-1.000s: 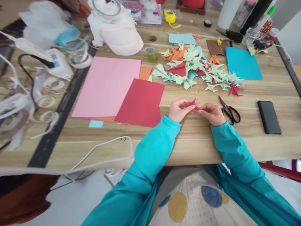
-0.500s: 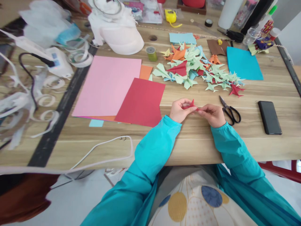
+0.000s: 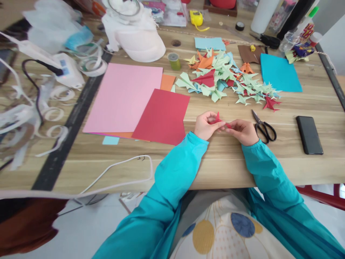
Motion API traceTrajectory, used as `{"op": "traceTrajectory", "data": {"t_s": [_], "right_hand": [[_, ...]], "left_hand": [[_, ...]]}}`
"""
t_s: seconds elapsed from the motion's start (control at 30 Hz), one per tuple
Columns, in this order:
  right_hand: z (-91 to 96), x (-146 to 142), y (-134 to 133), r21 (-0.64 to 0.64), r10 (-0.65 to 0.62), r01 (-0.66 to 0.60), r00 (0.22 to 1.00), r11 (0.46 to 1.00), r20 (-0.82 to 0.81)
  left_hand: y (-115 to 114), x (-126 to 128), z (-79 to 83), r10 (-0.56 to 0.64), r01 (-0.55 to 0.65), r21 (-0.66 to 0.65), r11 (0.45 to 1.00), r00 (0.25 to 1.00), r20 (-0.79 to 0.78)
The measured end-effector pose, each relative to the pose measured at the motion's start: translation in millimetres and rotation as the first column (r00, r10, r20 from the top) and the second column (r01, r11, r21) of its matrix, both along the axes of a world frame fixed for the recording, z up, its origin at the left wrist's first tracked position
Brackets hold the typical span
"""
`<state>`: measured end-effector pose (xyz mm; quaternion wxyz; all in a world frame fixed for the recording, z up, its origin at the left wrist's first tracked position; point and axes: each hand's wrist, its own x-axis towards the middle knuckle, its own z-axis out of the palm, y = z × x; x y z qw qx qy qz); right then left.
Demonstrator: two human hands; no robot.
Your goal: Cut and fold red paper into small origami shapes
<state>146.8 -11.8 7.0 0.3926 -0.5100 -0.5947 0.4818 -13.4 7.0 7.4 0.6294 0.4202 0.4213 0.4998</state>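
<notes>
Between my hands is a small folded red paper figure [image 3: 217, 118], one point of it sticking up. My left hand [image 3: 205, 126] pinches its left part, thumb on top. My right hand [image 3: 244, 131] grips its right end between thumb and fingertips; the fingers cover much of the folds. Black-handled scissors [image 3: 265, 130] lie just right of my right hand, blades pointing away. Beyond my hands spreads a heap of folded paper figures [image 3: 222, 70] in pale green, orange, red and blue. A sheet of red paper [image 3: 164, 117] lies left of my left hand.
Pink paper [image 3: 126, 97] lies partly under the red sheet. A phone [image 3: 309, 135] is at the right, blue paper [image 3: 280, 73] behind it. A green spool [image 3: 174, 62], a yellow tape measure [image 3: 196, 18] and a white cap [image 3: 140, 39] stand farther back. A white cable [image 3: 115, 187] crosses the front left.
The red paper figure has turned slightly in my fingers, its upright point shifting a little left. More red shows by my right fingertips. Both hands stay in nearly the same place.
</notes>
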Motion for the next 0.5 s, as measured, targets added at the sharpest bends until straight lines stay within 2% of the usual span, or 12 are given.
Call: {"op": "traceTrajectory", "data": {"t_s": [0.33, 0.5], "right_hand": [[2.5, 0.4, -0.2, 0.055, 0.002, -0.007, 0.996, 0.998, 0.091], [2.9, 1.4, 0.9, 0.028, 0.041, -0.043, 0.997, 0.999, 0.058]], "left_hand": [[-0.5, 2.2, 0.9, 0.023, -0.023, -0.016, 1.0, 0.999, -0.041], [-0.6, 1.9, 1.9, 0.031, -0.033, -0.027, 0.999, 0.997, -0.066]]}}
